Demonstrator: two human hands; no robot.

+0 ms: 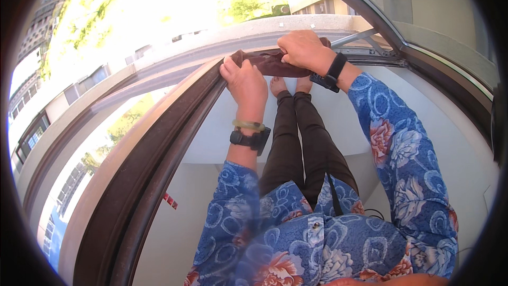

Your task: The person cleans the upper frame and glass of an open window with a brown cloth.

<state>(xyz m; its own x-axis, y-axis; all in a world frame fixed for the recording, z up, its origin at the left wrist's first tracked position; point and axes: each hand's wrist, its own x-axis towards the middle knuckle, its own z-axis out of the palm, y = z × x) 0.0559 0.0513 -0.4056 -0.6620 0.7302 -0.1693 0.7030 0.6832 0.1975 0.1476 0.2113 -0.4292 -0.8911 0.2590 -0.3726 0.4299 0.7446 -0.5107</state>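
Note:
A dark brown cloth [266, 62] is bunched along the far part of the brown window frame [159, 159]. My left hand [246, 87] pinches its left end, close to the corner of the frame. Farther right, my right hand [306, 50] lies over the cloth with its fingers curled round it. Part of the cloth shows beyond the right hand, by the wrist. Dark straps circle both wrists, and the left one also has a pale bangle.
An open window sash [389, 26] slants across the upper right, with a metal stay [353, 38] joining it to the frame. Outside lie a pale ledge [254, 27], trees and buildings. My bare feet [277, 86] stand on a white surface [222, 132] inside the frame.

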